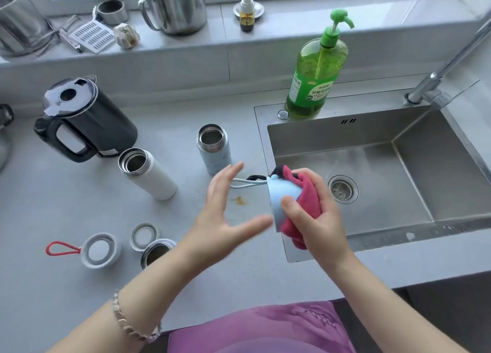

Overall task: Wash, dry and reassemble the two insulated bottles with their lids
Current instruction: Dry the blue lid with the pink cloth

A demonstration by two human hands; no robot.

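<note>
The blue lid is held at the sink rim, right hand curled round it and a pink cloth; left hand spread, empty (blurred). The cloth should be worked well inside the lid.

A light blue lid is gripped together with a pink cloth by the right hand over the left rim of the sink. The left hand is held open just left of that rim, fingers spread (its outline is blurred). Further left of the sink, a light blue bottle and a white bottle are stood upright, uncapped. A white lid with a red loop is laid farthest from the sink.
</note>
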